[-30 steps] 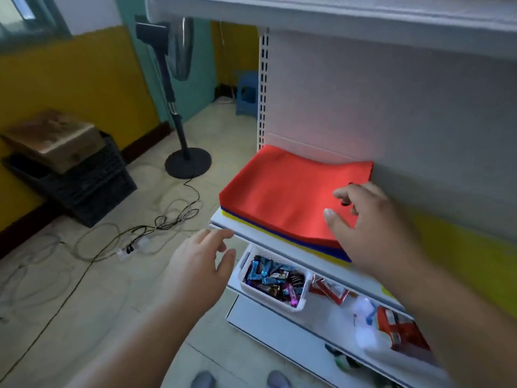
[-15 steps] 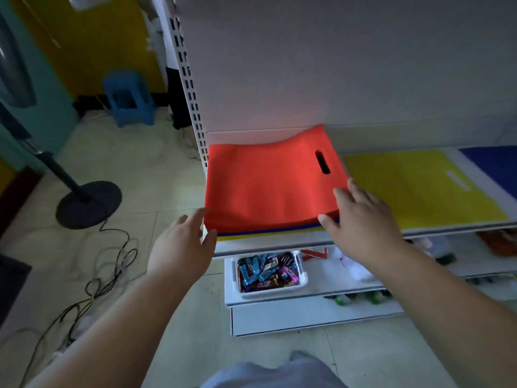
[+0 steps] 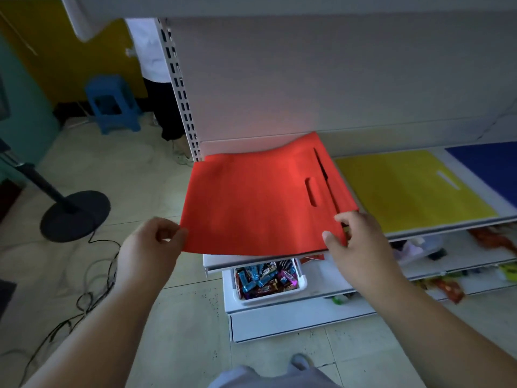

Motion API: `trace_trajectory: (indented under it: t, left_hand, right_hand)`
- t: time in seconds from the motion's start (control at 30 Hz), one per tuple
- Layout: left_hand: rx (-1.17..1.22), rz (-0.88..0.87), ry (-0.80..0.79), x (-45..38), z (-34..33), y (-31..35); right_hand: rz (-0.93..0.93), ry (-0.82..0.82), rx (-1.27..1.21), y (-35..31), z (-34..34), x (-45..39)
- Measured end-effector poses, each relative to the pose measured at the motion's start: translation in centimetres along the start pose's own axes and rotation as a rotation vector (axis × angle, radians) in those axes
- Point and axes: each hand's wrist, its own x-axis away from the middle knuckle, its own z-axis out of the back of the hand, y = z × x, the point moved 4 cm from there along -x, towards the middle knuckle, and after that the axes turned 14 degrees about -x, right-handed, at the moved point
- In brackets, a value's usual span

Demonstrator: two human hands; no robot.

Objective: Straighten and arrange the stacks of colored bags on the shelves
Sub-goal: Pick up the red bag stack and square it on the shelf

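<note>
Pale tiled floor runs under a white metal shelf unit whose slotted upright rises at the left of a flat grey back panel. On the shelf, the red bags form a thin, matte, fabric-like stack with an oblong handle slot cut near the right edge; the front overhangs the shelf lip and the back curls up against the panel. The left hand pinches the front-left corner between thumb and curled fingers. The right hand grips the front-right corner, thumb on top. Just right of it lies a flat yellow bag, then a blue bag. Below, a white plastic bin holds glossy wrapped sweets. A black round fan base and a blue plastic stool stand on the floor.
</note>
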Motion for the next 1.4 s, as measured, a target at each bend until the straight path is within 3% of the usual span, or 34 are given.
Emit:
trace_trajectory:
  t: [0.07,0.17,0.3,0.47,0.63,0.83,1.13,1.4]
  left_hand:
    - [0.098,0.002,-0.143,-0.7,-0.5,0.3]
    - [0.195,-0.005,-0.287,-1.3,-0.7,0.3]
    - [0.339,0.052,-0.407,-0.4,-0.8,-1.5]
    - [0.027,-0.133,-0.163,3.0,-0.8,-1.4]
    - [0.063,-0.164,-0.05,7.0,-0.8,1.5]
    - [0.108,-0.332,-0.05,12.1,-3.4,11.1]
    - [0.15,-0.644,-0.155,22.1,-16.8,32.6]
    - [0.193,-0.801,-0.302,25.3,-27.6,48.1]
  right_hand:
    - [-0.128,-0.062,-0.149,0.5,-0.3,-1.3]
    - [-0.137,-0.18,-0.321,0.0,-0.9,-2.6]
    - [-0.074,-0.36,-0.234,-0.4,-0.8,-1.6]
    - [0.09,-0.239,0.045,0.1,1.1,1.4]
    - [0.183,-0.058,0.004,1.2,5.7,3.5]
    - [0.201,0.093,-0.003,7.5,15.2,4.8]
    - [0.093,0.366,0.052,23.4,37.4,8.0]
    - [-0.077,0.45,0.07,34.7,49.0,5.7]
